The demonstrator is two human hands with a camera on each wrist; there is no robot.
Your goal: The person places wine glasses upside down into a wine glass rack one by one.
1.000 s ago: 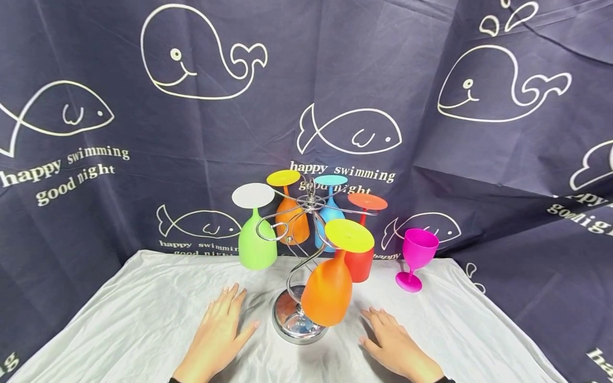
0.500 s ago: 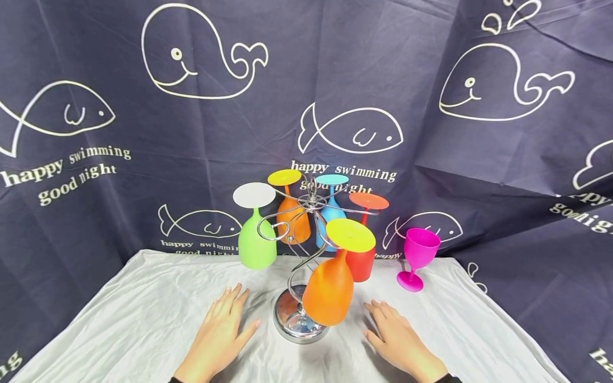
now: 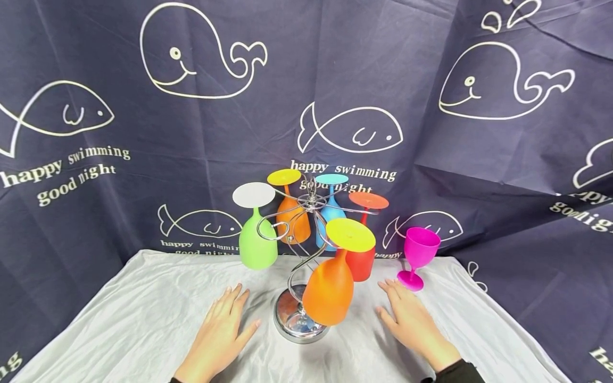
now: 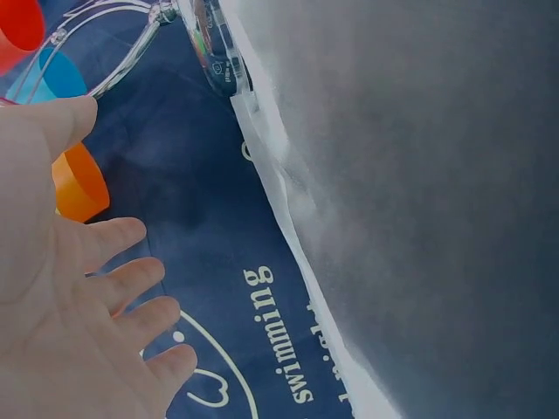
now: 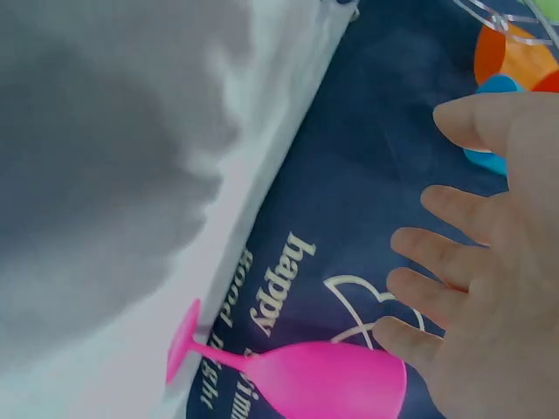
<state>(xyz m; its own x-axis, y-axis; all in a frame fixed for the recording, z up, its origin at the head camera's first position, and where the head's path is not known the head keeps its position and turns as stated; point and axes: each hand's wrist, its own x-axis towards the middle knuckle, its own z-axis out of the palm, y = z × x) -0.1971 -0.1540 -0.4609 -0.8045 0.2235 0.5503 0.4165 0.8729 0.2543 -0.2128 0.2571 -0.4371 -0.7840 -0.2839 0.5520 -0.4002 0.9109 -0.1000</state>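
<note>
A magenta goblet (image 3: 421, 248) stands upright on the white cloth at the right. My right hand (image 3: 415, 322) is just in front of it, fingers extended, holding nothing; its fingertips come close to the goblet's foot in the head view. In the right wrist view the magenta goblet (image 5: 327, 380) shows beside the spread fingers. My left hand (image 3: 216, 331) lies flat over the cloth left of the chrome rack (image 3: 300, 331), fingers straight. Upside down from the rack hang a green goblet (image 3: 257, 244), a near orange goblet (image 3: 328, 292), a red goblet (image 3: 362, 265) and a blue goblet (image 3: 331, 214).
Another orange goblet (image 3: 293, 221) hangs at the back of the rack. A silky white cloth (image 3: 158, 308) covers the table. Behind it hangs a dark curtain (image 3: 364, 64) with white whale and fish drawings. The rack's wire arms spread out between the two hands.
My right hand has lifted and moved forward and right, toward the magenta goblet. The left hand, the rack and the goblets stay where they were.
</note>
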